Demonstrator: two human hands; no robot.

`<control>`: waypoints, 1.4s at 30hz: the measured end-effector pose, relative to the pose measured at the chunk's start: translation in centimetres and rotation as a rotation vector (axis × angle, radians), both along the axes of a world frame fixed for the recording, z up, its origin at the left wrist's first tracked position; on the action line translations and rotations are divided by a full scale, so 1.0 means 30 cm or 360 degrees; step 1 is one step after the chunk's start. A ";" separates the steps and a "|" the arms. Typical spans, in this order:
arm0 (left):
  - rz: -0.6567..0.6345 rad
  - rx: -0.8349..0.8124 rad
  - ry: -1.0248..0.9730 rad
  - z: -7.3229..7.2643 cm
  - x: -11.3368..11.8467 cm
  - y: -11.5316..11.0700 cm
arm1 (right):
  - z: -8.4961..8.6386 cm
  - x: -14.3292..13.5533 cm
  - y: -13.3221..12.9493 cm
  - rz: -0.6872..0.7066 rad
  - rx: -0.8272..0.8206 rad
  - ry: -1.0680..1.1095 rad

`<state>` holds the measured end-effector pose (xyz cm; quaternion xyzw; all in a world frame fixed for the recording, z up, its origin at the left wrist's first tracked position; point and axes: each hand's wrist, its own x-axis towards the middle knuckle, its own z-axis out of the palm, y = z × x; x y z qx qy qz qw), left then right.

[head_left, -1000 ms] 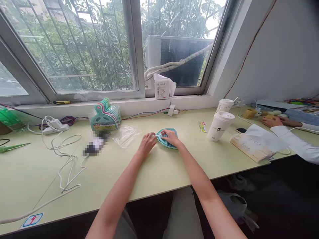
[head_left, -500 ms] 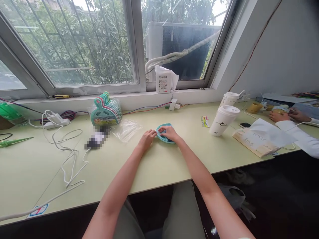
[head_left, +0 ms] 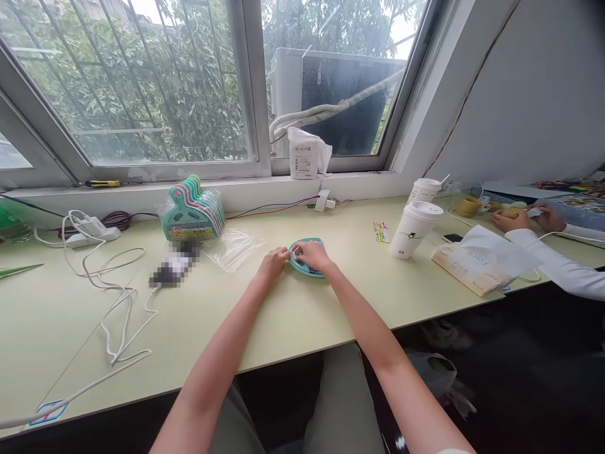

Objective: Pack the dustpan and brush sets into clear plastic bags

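A small teal dustpan (head_left: 299,269) with dark blue parts lies on the table in front of me, partly covered by my hands. My left hand (head_left: 274,263) rests at its left end, fingers closed on the edge there. From the right, my right hand (head_left: 312,255) reaches over it, thumb and fingers pinched close to the left fingertips. A small whitish bit shows between the two hands, too small to name. Behind and to the left stands a row of several similar teal and pink dustpans (head_left: 191,217) in clear wrapping. An opened clear plastic bag (head_left: 236,248) lies between.
On the right are two white paper cups (head_left: 414,232), a tissue pack (head_left: 472,265) and a small colourful packet (head_left: 380,231). Farther right, a co-worker's hands (head_left: 513,219) hold something. White cables (head_left: 125,296) and a pixelated object (head_left: 174,266) lie left. The table's edge (head_left: 302,354) is near me.
The view has shifted slightly, so everything sits a little farther left. Both hands stay at the dustpan, and the whitish bit between the fingertips shows more clearly.
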<state>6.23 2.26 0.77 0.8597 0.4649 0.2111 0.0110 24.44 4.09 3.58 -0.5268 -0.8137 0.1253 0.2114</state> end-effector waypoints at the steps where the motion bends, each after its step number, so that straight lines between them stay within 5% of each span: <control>1: 0.0027 0.0038 -0.0116 0.001 0.000 -0.007 | 0.001 0.001 -0.004 0.0010 -0.0015 0.0063; 4: 0.0296 0.0178 -0.0733 0.019 0.020 -0.023 | 0.005 0.004 -0.009 -0.0054 -0.0048 0.0331; 6: 0.0428 -0.0018 -0.1210 0.032 0.049 -0.026 | 0.004 -0.004 -0.009 -0.0234 0.0063 0.0498; 9: 0.0194 -0.0702 -0.1615 0.029 0.095 -0.021 | -0.005 -0.024 -0.001 -0.0347 0.0229 0.0669; 12: 0.0106 -0.0983 -0.1807 -0.001 0.098 -0.010 | -0.018 -0.002 0.035 -0.0240 0.0269 0.0711; 18: 0.0238 -0.0996 -0.1934 -0.038 0.005 0.039 | -0.071 0.323 0.189 -0.1304 0.0449 0.0434; 22: 0.0266 -0.0948 -0.2108 -0.035 -0.021 0.066 | -0.122 0.560 0.254 -0.1560 0.0190 0.0122; 26: 0.0310 -0.0978 -0.2325 -0.026 -0.024 0.075 | -0.144 0.618 0.280 -0.1275 -0.0011 0.0050; 31: 0.0433 -0.0983 -0.2537 -0.012 -0.023 0.072 | -0.150 0.520 0.246 -0.0602 0.0165 0.0043; 35: 0.0446 -0.0989 -0.2582 -0.012 -0.020 0.071 | -0.144 0.409 0.180 -0.0722 0.0345 0.0083; 38: 0.0420 -0.0986 -0.2609 -0.014 -0.020 0.073 | -0.146 0.319 0.138 -0.0975 0.0099 -0.0029; 42: 0.0427 -0.0965 -0.2703 -0.007 -0.020 0.069 | -0.154 0.230 0.107 -0.0646 -0.0274 -0.0134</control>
